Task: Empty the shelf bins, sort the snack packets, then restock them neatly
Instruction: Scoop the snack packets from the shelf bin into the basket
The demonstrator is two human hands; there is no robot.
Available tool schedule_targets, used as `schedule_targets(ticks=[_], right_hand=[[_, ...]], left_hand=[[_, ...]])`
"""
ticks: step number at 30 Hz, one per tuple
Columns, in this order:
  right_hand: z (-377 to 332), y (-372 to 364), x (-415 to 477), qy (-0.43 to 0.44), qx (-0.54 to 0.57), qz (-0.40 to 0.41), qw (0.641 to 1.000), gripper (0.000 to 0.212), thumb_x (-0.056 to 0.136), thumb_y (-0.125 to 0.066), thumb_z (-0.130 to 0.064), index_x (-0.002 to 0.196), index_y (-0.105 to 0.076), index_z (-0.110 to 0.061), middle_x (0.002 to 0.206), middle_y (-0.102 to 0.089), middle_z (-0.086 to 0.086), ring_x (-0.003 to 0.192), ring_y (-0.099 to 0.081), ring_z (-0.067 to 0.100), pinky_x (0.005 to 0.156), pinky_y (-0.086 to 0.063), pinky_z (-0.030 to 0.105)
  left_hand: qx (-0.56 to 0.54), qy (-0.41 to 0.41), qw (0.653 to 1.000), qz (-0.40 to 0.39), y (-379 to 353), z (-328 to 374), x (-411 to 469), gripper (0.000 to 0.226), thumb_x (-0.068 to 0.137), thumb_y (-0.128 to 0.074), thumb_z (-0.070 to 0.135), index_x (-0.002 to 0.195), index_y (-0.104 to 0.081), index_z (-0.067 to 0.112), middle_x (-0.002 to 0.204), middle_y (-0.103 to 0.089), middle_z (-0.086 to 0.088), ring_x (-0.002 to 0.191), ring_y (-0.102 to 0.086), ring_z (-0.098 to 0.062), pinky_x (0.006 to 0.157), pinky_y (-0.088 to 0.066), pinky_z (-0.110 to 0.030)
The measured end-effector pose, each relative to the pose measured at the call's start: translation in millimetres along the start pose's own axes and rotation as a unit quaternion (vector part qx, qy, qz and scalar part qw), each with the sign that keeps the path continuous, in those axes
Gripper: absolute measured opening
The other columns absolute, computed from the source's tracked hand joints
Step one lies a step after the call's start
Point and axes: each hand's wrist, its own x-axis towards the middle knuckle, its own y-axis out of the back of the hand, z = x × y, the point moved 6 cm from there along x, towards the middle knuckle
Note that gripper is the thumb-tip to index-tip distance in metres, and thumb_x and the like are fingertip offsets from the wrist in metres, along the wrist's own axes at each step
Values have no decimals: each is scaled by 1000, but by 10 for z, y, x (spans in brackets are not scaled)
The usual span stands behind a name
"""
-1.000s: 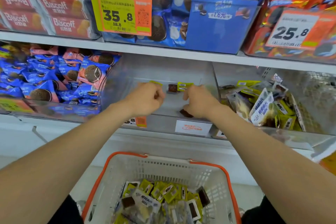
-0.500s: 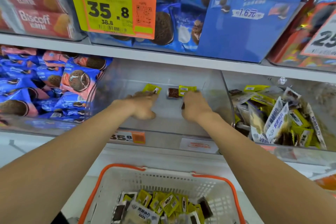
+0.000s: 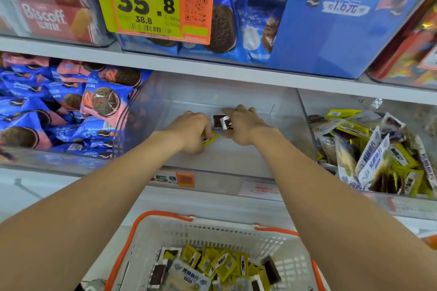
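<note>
Both hands reach deep into the clear middle shelf bin [image 3: 236, 163], which holds almost nothing. My left hand [image 3: 191, 131] has its fingers curled around a small yellow snack packet [image 3: 210, 138] near the bin floor. My right hand [image 3: 243, 125] pinches a couple of small brown packets [image 3: 222, 121] with shiny wrapper edges. Below the shelf stands a white basket with an orange rim [image 3: 163, 216], holding several yellow, brown and white snack packets [image 3: 222, 264].
The clear bin to the right [image 3: 373, 149] is piled with yellow and white packets. The left bin [image 3: 59, 113] is full of blue and pink cookie packs. On the upper shelf stand red Biscoff packs [image 3: 45, 14], blue cookie packs and a yellow price sign [image 3: 146, 0].
Both hands closed in on the packets at the back of the bin and took hold of them; the yellow packets lying there are now gathered. The camera moved closer to the shelf.
</note>
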Motion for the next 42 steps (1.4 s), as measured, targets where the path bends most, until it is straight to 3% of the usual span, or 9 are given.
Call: schedule_targets(ticks=[4, 10, 18, 23, 27, 31, 35, 39, 42], right_hand=[[-92, -61, -84, 24, -9, -29, 999, 42, 89, -65, -55, 118, -53, -29, 113, -36, 4, 123, -40, 40, 102, -44, 57], [-227, 13, -396, 110, 2, -48, 993, 62, 75, -88, -40, 129, -58, -29, 118, -45, 1, 110, -53, 28, 93, -50, 37], [-325, -45, -637, 126, 27, -29, 991, 36, 69, -88, -38, 94, -62, -36, 92, -60, -13, 95, -62, 21, 84, -58, 37], [-293, -45, -703, 130, 46, -7, 990, 30, 77, -80, -34, 99, -61, -40, 108, -61, -9, 103, -56, 21, 77, -51, 35], [-248, -60, -728, 140, 105, 24, 984, 40, 70, -86, -27, 94, -56, -38, 91, -58, -15, 99, -58, 23, 82, -56, 37], [-145, 196, -782, 111, 231, 79, 963, 55, 76, -91, -29, 117, -55, -30, 95, -63, -3, 85, -59, 15, 68, -45, 27], [-152, 584, -1082, 119, 347, 92, 926, 33, 92, -78, -14, 124, -67, -13, 101, -70, 2, 83, -66, 12, 75, -53, 25], [-143, 750, -1547, 142, 352, 24, 925, 31, 92, -78, -18, 120, -67, -20, 109, -74, 5, 93, -75, 22, 91, -61, 40], [-103, 780, -1945, 170, 314, 6, 934, 30, 85, -86, -22, 109, -69, -19, 102, -77, 3, 89, -75, 24, 87, -62, 41]], left_hand=[[1, 31, 999, -9, 7, 12, -69, 46, 78, -74, 18, 121, -63, 30, 118, -57, -9, 113, -59, -34, 90, -55, -40], [-25, 7, 999, -46, -30, 87, -171, 69, 82, -78, 21, 145, -51, 27, 138, -60, -3, 130, -54, -30, 100, -50, -36], [-90, 9, 991, -101, -23, 181, -331, 27, 79, -78, 17, 101, -70, 30, 101, -71, 7, 95, -67, -19, 75, -51, -27], [-92, 53, 992, -73, -55, 195, -358, 38, 75, -88, 40, 99, -71, 16, 94, -73, -2, 86, -69, -22, 70, -51, -30], [-170, 87, 981, -38, 26, 134, -383, 37, 69, -95, 23, 94, -71, 13, 94, -73, -8, 86, -73, -25, 73, -63, -37], [-307, 94, 945, 64, 301, 130, -500, 33, 71, -93, 5, 94, -71, 14, 85, -73, -7, 68, -67, -15, 55, -58, -30], [-383, 80, 903, 178, 564, 100, -721, 34, 73, -93, 11, 98, -70, 6, 84, -71, -7, 73, -65, -18, 68, -58, -40], [-383, 7, 908, 170, 770, 361, -1100, 34, 73, -95, 17, 92, -70, 3, 78, -72, -13, 66, -63, -14, 64, -51, -35], [-316, -41, 941, 116, 852, 675, -1480, 34, 73, -94, 23, 83, -67, 6, 74, -70, -8, 62, -60, -9, 61, -47, -32]])
